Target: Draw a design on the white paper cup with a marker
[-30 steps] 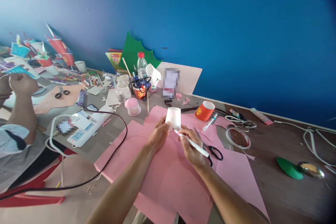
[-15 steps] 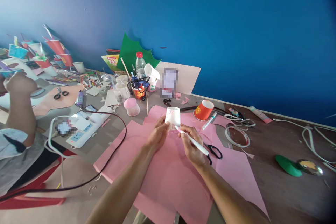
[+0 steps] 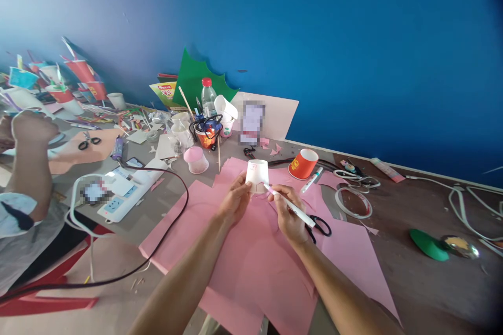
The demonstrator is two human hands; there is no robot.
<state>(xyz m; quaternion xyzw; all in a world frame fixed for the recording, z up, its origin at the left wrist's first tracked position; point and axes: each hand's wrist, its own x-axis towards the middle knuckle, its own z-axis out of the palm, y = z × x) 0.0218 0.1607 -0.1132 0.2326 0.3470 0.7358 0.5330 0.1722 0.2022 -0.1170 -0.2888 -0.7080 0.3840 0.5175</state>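
My left hand [image 3: 234, 200] grips an upside-down white paper cup [image 3: 257, 173] by its left side, over sheets of pink paper [image 3: 255, 256]. My right hand [image 3: 288, 213] pinches a white marker pen [image 3: 291, 206] with a pink tip, and the tip touches the cup near its lower rim. Black-handled scissors [image 3: 321, 226] lie on the pink paper just right of my right hand.
An orange paper cup [image 3: 302, 164], a second marker [image 3: 312, 180], a tape ring [image 3: 351, 204] and cables [image 3: 467, 204] lie to the right. A pink-lidded cup [image 3: 195, 159], a water bottle [image 3: 208, 97], a power strip [image 3: 121, 193] and craft clutter sit behind. Another person's arm [image 3: 29, 162] is raised at left.
The pen tip has shifted slightly along the cup's lower edge and the view has drifted a little. Both hands keep their grip.
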